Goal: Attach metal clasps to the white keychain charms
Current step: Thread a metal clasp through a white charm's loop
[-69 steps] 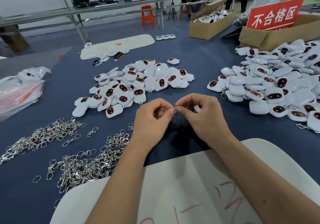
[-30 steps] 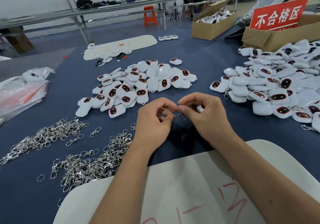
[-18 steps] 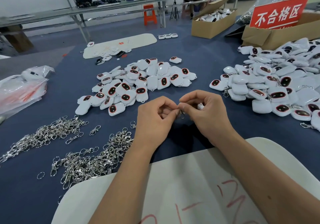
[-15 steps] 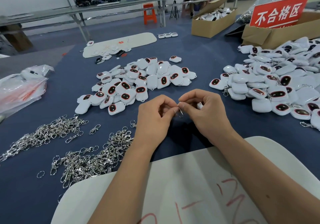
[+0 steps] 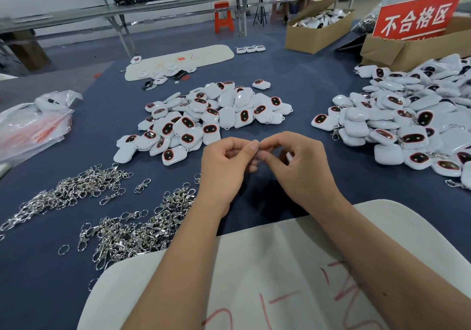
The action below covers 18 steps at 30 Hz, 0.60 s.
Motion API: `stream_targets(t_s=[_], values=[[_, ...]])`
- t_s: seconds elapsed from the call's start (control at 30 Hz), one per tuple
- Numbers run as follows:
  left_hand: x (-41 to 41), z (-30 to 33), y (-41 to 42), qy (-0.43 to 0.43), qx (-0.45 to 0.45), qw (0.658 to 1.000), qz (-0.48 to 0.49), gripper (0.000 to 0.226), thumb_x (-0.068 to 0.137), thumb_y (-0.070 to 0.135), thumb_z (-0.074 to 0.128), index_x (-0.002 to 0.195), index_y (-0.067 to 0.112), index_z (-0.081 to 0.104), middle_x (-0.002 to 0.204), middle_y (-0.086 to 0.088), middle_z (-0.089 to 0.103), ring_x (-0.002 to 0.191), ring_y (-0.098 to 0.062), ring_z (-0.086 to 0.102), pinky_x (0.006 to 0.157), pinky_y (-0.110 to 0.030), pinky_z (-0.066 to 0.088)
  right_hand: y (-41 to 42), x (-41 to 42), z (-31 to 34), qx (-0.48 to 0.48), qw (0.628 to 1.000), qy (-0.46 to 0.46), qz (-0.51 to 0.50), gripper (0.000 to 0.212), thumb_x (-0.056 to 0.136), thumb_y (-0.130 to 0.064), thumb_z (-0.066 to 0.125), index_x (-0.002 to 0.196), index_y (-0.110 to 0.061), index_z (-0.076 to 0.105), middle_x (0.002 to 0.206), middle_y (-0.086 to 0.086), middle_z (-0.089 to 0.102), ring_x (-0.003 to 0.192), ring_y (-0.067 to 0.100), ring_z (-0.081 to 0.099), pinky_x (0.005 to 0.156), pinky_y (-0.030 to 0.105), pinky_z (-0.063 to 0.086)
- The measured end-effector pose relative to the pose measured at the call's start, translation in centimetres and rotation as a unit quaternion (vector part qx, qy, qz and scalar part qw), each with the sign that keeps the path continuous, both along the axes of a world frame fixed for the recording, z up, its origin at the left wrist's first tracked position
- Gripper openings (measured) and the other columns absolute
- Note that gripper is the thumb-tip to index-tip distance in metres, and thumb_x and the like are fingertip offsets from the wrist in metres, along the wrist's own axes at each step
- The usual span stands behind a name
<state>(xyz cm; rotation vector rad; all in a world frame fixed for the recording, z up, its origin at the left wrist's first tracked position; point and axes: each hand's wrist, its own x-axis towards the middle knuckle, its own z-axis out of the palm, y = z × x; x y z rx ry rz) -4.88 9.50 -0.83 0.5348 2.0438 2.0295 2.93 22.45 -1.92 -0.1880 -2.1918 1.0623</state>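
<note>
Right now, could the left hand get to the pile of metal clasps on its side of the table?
Probably yes. The clasp pile lies on open cloth just left of the left hand, with nothing between. But its fingers are pinching a small metal piece together with the right hand.

Red sign (image 5: 415, 19) on cardboard boxes (image 5: 318, 32), orange stool (image 5: 223, 17), plastic bag (image 5: 33, 125) at left
</note>
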Motion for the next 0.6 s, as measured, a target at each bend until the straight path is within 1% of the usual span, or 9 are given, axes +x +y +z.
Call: stream_targets(t_s=[0.07,0.13,0.2,0.23,0.27,0.3,0.4,0.47,0.6], values=[[-0.21,-0.1,-0.13,-0.032,0.012,0.999,-0.022,0.012,0.097,0.014,0.068,0.093,0.003,0.074,0.077,-0.01,0.074,0.063,-0.01,0.063,0.061,-0.019,0.053,0.22,-0.1,-0.05,-0.023,1.0,-0.009,0.008,0.012,0.089,-0.016,0.081,0.1,-0.021,0.08,0.088,-0.012,0.075,0.057,0.011,0.052,0.063,0.017,0.042],[-0.45,-0.18,-0.27,-0.038,0.011,0.998,-0.044,0.015,0.098,0.015,0.067,0.091,0.004,0.074,0.073,-0.006,0.069,0.062,-0.01,0.059,0.059,-0.02,0.051,0.37,-0.18,-0.13,-0.055,0.998,-0.013,0.02,0.014,0.091,-0.014,0.079,0.103,-0.022,0.08,0.087,-0.016,0.075,0.055,0.009,0.047,0.06,0.016,0.04],[-0.63,-0.22,-0.4,-0.038,0.003,0.997,-0.064,0.017,0.098,0.017,0.067,0.087,0.007,0.074,0.069,-0.001,0.064,0.061,-0.011,0.056,0.057,-0.02,0.048,0.52,-0.24,-0.13,-0.097,0.994,-0.019,0.047,0.017,0.095,-0.01,0.075,0.104,-0.022,0.081,0.083,-0.021,0.074,0.054,0.012,0.045,0.057,0.023,0.043],[-0.67,-0.23,-0.49,-0.038,0.001,0.997,-0.069,0.017,0.098,0.017,0.066,0.086,0.008,0.074,0.068,0.0,0.063,0.061,-0.01,0.056,0.057,-0.02,0.048,0.56,-0.24,-0.09,-0.107,0.992,-0.024,0.063,0.017,0.096,-0.009,0.073,0.104,-0.021,0.081,0.082,-0.02,0.074,0.055,0.015,0.047,0.057,0.027,0.045],[-0.72,-0.24,-0.55,-0.039,0.001,0.997,-0.071,0.017,0.098,0.018,0.067,0.085,0.008,0.074,0.068,0.0,0.063,0.061,-0.01,0.055,0.057,-0.02,0.047,0.56,-0.24,-0.06,-0.107,0.991,-0.027,0.075,0.017,0.096,-0.007,0.072,0.102,-0.019,0.082,0.081,-0.018,0.074,0.056,0.01,0.05,0.059,0.027,0.046],[-0.77,-0.24,-0.58,-0.039,0.003,0.997,-0.07,0.018,0.098,0.018,0.067,0.085,0.008,0.074,0.067,0.001,0.063,0.061,-0.01,0.055,0.057,-0.02,0.047,0.54,-0.24,-0.06,-0.103,0.991,-0.03,0.08,0.015,0.096,-0.008,0.072,0.099,-0.018,0.082,0.079,-0.017,0.074,0.057,0.005,0.053,0.061,0.023,0.045],[-0.78,-0.22,-0.6,-0.033,0.001,0.997,-0.068,0.018,0.097,0.02,0.068,0.085,0.008,0.074,0.068,0.0,0.066,0.061,-0.009,0.056,0.058,-0.019,0.049,0.55,-0.27,-0.1,-0.101,0.992,-0.03,0.069,0.012,0.095,-0.011,0.075,0.087,-0.019,0.08,0.07,-0.015,0.071,0.057,0.003,0.052,0.061,0.014,0.041],[-0.8,-0.21,-0.6,-0.042,0.009,0.996,-0.076,0.017,0.098,0.019,0.067,0.089,0.006,0.074,0.071,-0.001,0.067,0.063,-0.01,0.058,0.061,-0.02,0.05,0.64,-0.29,-0.14,-0.127,0.989,-0.026,0.076,0.016,0.095,-0.012,0.075,0.083,-0.021,0.078,0.067,-0.016,0.069,0.056,0.003,0.049,0.06,0.013,0.041],[-0.95,-0.26,-0.76,-0.059,0.032,0.992,-0.102,0.014,0.1,0.008,0.061,0.101,-0.001,0.072,0.077,-0.004,0.069,0.068,-0.011,0.062,0.066,-0.022,0.053,0.75,-0.34,-0.05,-0.162,0.983,-0.017,0.08,0.02,0.097,-0.012,0.072,0.082,-0.024,0.078,0.068,-0.016,0.069,0.057,0.002,0.05,0.06,0.014,0.044]])
